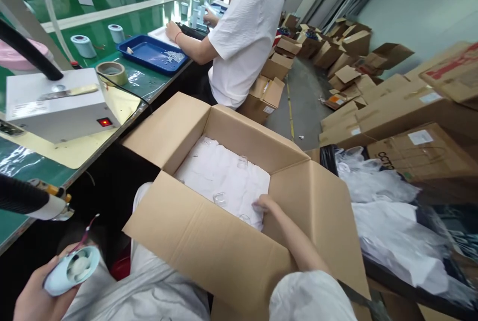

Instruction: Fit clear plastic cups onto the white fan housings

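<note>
My left hand point(41, 286), low at the left, is wrapped round a light blue fan unit point(70, 271). The unit has a round end with pale blades, and thin red and dark wires stick up from it. My right hand point(266, 203) reaches down into an open cardboard box point(239, 256). Its fingers are drawn together at the right part of a white sheet point(201, 171) inside; whether they pinch the sheet or a small part is too small to tell. Several clear plastic pieces point(219, 199) show on the sheet.
A grey control box point(56, 107) with a lit red switch, a tape roll point(112, 73) and a blue tray point(149, 53) stand on the green bench. A black hose nozzle point(48, 206) juts over its edge. A co-worker point(246, 37) sits beyond. White bags point(396, 231) lie at right.
</note>
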Demonstrator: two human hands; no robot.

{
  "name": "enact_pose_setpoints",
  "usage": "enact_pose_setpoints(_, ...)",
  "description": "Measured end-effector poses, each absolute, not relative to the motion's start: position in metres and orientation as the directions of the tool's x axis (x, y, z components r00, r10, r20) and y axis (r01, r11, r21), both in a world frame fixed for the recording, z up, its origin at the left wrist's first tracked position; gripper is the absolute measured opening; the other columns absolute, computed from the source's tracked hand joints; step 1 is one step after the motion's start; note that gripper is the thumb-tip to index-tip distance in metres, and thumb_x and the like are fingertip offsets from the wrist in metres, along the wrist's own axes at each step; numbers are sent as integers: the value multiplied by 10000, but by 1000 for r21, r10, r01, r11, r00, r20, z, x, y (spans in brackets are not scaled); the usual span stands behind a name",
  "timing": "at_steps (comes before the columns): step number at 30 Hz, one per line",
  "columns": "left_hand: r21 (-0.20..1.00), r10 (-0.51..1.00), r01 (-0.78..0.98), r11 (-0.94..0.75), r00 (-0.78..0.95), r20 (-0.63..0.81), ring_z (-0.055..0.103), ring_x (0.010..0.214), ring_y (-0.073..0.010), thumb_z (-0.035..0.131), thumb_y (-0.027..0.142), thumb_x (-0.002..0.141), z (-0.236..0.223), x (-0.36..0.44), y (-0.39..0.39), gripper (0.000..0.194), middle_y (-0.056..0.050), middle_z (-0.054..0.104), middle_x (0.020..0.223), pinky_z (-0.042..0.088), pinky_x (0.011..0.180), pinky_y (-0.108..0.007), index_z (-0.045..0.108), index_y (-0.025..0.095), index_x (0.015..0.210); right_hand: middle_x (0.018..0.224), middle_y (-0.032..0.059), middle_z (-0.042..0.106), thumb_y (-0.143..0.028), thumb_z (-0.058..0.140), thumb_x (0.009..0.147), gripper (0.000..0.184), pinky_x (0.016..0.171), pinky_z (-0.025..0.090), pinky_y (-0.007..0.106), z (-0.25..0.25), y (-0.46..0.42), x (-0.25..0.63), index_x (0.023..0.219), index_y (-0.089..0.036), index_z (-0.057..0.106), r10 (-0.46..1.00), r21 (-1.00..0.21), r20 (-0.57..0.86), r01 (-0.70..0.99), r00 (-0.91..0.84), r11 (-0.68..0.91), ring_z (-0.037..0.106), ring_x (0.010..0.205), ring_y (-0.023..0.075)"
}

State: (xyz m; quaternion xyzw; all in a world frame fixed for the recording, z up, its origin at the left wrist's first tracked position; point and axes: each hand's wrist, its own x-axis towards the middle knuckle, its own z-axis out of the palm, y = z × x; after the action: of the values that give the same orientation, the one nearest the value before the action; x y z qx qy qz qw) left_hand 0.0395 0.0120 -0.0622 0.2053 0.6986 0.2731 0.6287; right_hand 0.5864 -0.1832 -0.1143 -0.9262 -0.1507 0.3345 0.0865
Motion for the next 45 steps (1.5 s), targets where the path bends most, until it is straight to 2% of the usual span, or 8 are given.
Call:
enact_pose_setpoints(4, 637, 657, -166, 753, 122, -744, 781, 902, -274, 754, 466, 766, -37, 61, 4, 206, 47, 847, 969, 623, 544, -259, 798, 317, 902, 1067, 104, 746, -538, 625, 1026, 418, 806, 645, 405, -82, -175, 574, 1029, -130, 715, 542, -549, -483, 245, 687, -799, 741, 923, 226)
enact_pose_setpoints(9, 720, 637, -13, 694, 477, -605, 518, 420, -101, 843, 556, 655, -27, 82, 4, 470, -4, 691, 651, 349, 322, -163, 696, 181, 896, 1216, 159, 753, -804, 533, 910, 643, 995, 601, 505, -39, -141, 485, 899, -204, 762, 894, -852, -173, 392, 414, -346, 693, 1208, 351)
enact_pose_setpoints(15, 788, 632, 65, 613, 558, -538, 449, 402, -92, 765, 555, 758, -19, 69, 12, 429, 19, 572, 571, 319, 354, -187, 693, 143, 856, 1373, 142, 675, -311, 660, 982, 506, 857, 643, 435, -11, -98, 319, 1486, -342, 616, 894, -470, 308, 765, -325, 440, 683, 1159, 340)
enact_pose_setpoints(19, 881, 707, 106, 462, 556, -437, 576, 652, -119, 849, 361, 746, 1, 45, 4, 237, -5, 657, 760, 471, 589, -207, 768, 158, 837, 1425, 170, 631, -82, 699, 868, 480, 795, 642, 458, -20, -63, 268, 1301, -289, 722, 881, -368, 284, 805, -380, 465, 666, 1137, 365)
enact_pose_setpoints(24, 961, 848, 272, -48, 519, -104, 639, 941, -212, 765, 382, 876, 9, 13, -7, 233, -60, 697, 999, 500, 892, -328, 773, 192, 1011, 1264, 119, 656, -169, 815, 830, 125, 899, 625, 439, -24, -41, 247, 889, -231, 724, 876, -764, 165, 503, -454, 404, 692, 1127, 303)
enact_pose_setpoints(30, 927, 822, 296, -231, 568, 24, 644, 1116, -283, 912, 544, 706, -10, -13, -12, 595, -112, 663, 1190, 534, 1012, -421, 780, 246, 1204, 1041, 98, 709, -339, 638, 1001, 296, 789, 607, 370, -13, -42, 223, 740, -221, 709, 943, -934, 149, 271, -299, 233, 729, 930, 245)
enact_pose_setpoints(37, 962, 744, 191, -194, 668, 17, 668, 1222, -303, 872, 392, 789, -11, -19, -12, 659, -138, 712, 1347, 526, 1073, -430, 676, 270, 1406, 957, 84, 758, -491, 762, 921, 403, 834, 644, 429, -8, -36, 220, 641, -225, 649, 982, -996, 59, 57, -182, 70, 770, 954, 280)
enact_pose_setpoints(45, 968, 790, 107, 228, 561, -248, 687, 839, -187, 914, 429, 712, -3, -21, -26, 817, -115, 749, 1170, 557, 697, -270, 628, 200, 1443, 1393, 124, 715, -340, 839, 883, 336, 1124, 553, 517, -6, -49, 230, 1204, -274, 762, 887, -908, 179, 275, -425, 315, 670, 1319, 325)
